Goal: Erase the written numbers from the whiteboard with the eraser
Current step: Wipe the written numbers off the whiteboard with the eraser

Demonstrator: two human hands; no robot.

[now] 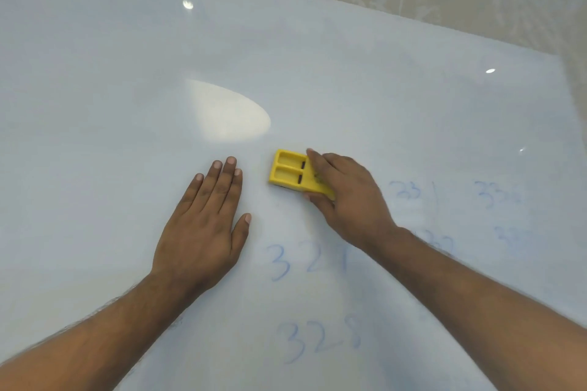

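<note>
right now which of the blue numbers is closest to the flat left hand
The faint blue 329, just right of the flat left hand on the white whiteboard. The 328 sits lower; the others lie beyond the right arm.

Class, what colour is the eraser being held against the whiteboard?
Yellow. The eraser shows best in the head view, held by the right hand.

Right hand grips eraser on whiteboard; left hand flat.

Right hand (346, 197) clasps the yellow eraser (292, 174) against the whiteboard (127, 73), fingers over its right end. Left hand (203, 225) lies palm down, fingers together, just left of the eraser, apart from it. Faint blue numbers (305, 260) remain below and right of the eraser, partly smeared.
</note>
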